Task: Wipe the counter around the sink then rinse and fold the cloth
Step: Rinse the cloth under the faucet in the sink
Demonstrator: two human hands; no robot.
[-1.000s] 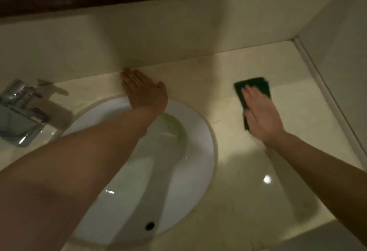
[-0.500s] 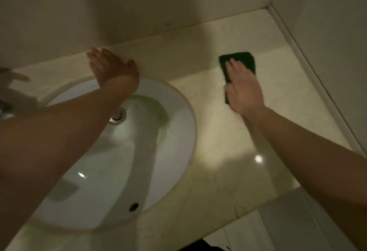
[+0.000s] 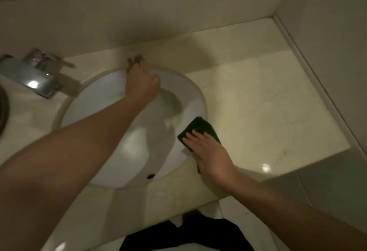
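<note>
The pale marble surface [image 3: 258, 95] takes up most of the view, running from the back wall to a front edge, with a corner wall on the right. Set into it is the white oval sink [image 3: 95, 95], whose bowl shows a greenish smear on its right slope and an overflow hole near the front. At the far left stands a chrome tap [image 3: 33, 76]. The left hand [image 3: 142, 86] reaches across the bowl, fingers spread and resting on the back rim where sink meets surface; it holds nothing and seems to serve as a brace. The right hand [image 3: 208, 151] lies flat, fingers extended, pressing down on the dark green cloth [image 3: 200, 127], which sits on the right rim of the sink, partly on the surface and partly over the bowl's edge. Judging from this, the wiping step is in progress along the sink's right border; whether the stretches by the tap and in front of the bowl have been wiped cannot be told. The tap is not running, and the cloth is neither rinsed nor folded, so both later steps remain.
</note>
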